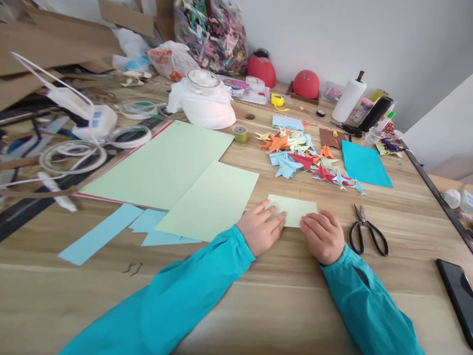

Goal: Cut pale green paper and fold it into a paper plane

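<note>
A small pale green sheet of paper (295, 209) lies flat on the table between my hands. Across its left end rests my left hand (261, 228), fingers stretched and slightly spread on the paper. At the right end, my right hand (324, 236) has its fingers bent and pressed together on the lower corner; its thumb is hidden. Black-handled scissors (364, 230) lie just right of that hand, blades slightly apart. Left of my hands, a larger pale green sheet (218, 197) overlaps a big green sheet (158, 162) and blue paper pieces (148, 221).
Several folded paper birds (286, 162) are heaped beyond my hands, near a turquoise sheet (365, 162). A spool (240, 134), a white covered container (207, 101) and red domes (306, 84) stand farther back. Tape rolls (129, 136) crowd the left; a phone (456, 291) lies at right.
</note>
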